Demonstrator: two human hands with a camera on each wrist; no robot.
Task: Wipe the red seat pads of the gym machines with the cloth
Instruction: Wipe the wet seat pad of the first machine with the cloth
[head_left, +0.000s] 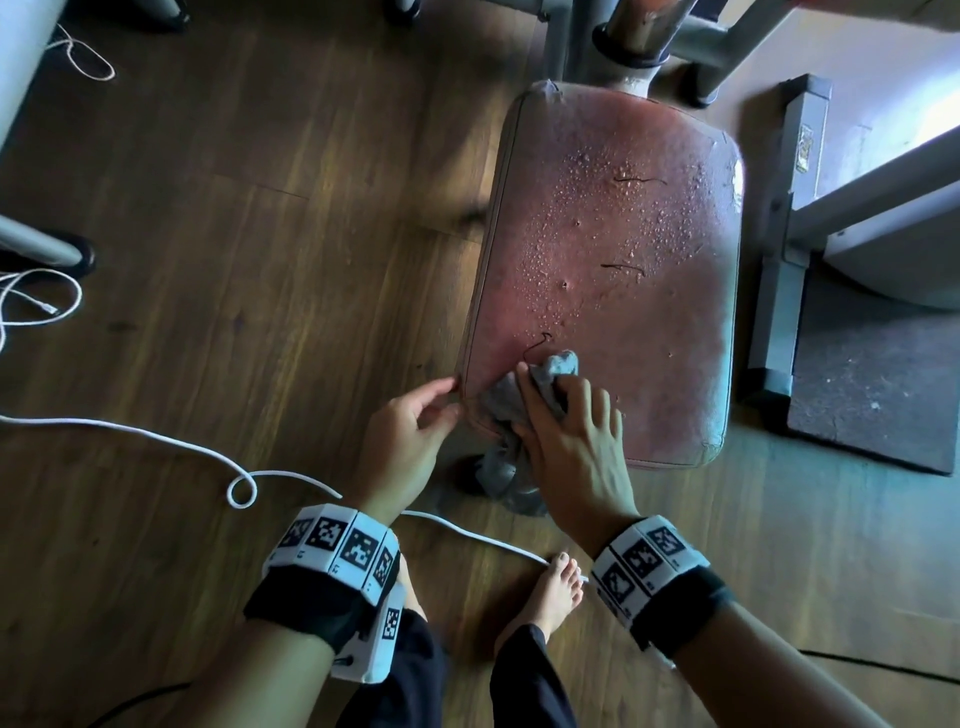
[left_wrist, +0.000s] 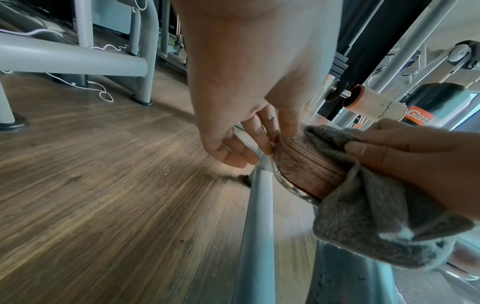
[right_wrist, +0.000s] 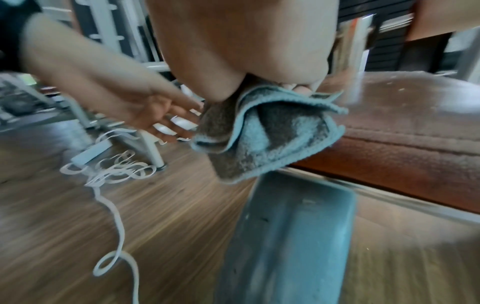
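Note:
A worn red seat pad (head_left: 613, 270) covered in water droplets fills the middle of the head view. My right hand (head_left: 566, 415) presses a grey cloth (head_left: 545, 374) onto the pad's near left corner, fingers curled over the bunched fabric, and part of the cloth (left_wrist: 376, 216) hangs down over the front edge. My left hand (head_left: 415, 426) touches the pad's left edge (left_wrist: 298, 160) with loosely bent fingers (left_wrist: 262, 131) and holds nothing. The right wrist view is blurred but shows the cloth (right_wrist: 265, 135) draped over the pad's rim (right_wrist: 389, 148).
Grey machine frame tubes (head_left: 800, 218) and a dark floor mat (head_left: 872, 395) stand right of the seat. A seat post (head_left: 639, 31) rises behind it. White cables (head_left: 156, 441) trail over the wooden floor on the left. My bare foot (head_left: 556, 592) stands in front of the seat.

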